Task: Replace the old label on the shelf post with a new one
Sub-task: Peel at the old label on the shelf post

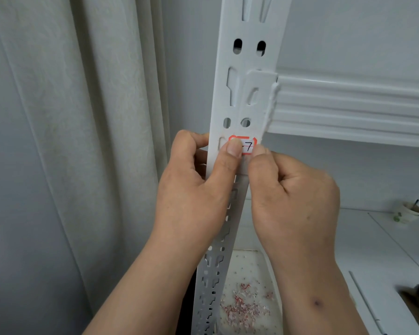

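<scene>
1. My left hand (191,189) wraps the white shelf post (237,112) mid-frame, thumb pinning the red-bordered label (248,146) so it can't slide.
2. My right hand (293,197) pinches the label's right edge, probably smoothing it down.
3. Paper scraps (242,308) litter the lower shelf.

Shelf post (230,97): white painted metal upright, perforated down its face with paired oval holes and keyhole slots, standing near vertical and leaning slightly in the view. A white ribbed shelf beam (348,107) hooks into its right side. Label (248,146): small white sticker with a red border and clipped corners, handwritten black "7" visible, any characters to its left covered. It sits flat on the post face just below the beam bracket, square to the post; its left part and lower right corner are hidden.
</scene>
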The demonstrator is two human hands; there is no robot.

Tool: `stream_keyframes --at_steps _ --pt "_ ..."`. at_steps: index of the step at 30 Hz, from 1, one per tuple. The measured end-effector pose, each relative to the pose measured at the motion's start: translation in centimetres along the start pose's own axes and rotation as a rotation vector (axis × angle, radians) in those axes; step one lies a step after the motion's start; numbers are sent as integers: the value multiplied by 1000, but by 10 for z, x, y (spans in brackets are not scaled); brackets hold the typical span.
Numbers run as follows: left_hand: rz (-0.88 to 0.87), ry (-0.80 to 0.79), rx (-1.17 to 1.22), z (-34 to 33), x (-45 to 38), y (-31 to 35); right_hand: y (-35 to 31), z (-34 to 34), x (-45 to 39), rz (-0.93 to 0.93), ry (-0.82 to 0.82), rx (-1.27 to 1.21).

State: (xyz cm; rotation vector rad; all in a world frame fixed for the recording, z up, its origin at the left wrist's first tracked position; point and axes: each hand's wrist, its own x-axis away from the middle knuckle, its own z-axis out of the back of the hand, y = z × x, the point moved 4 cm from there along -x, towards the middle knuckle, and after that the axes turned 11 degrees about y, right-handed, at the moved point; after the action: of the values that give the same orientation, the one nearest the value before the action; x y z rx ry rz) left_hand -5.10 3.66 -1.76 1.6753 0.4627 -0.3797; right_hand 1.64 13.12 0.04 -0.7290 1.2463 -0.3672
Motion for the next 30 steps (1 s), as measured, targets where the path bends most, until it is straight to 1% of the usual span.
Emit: stream_keyframes --at_steps 9,13,15,18,27,30 --pt "8 4 0 0 0 -1 -4 0 -2 -26 -12 -63" --pt "5 2 -5 0 0 0 -3 1 -2 -26 -41 -40" --pt "5 -3 -1 0 0 1 -1 2 -2 -41 -38 -34" --pt "15 -8 12 0 1 2 0 3 -1 -83 -50 -92" --pt "5 0 -10 1 1 0 -6 1 -3 15 -25 -19" --pt "9 -5 -3 0 0 -1 -4 2 -3 7 -29 -8"
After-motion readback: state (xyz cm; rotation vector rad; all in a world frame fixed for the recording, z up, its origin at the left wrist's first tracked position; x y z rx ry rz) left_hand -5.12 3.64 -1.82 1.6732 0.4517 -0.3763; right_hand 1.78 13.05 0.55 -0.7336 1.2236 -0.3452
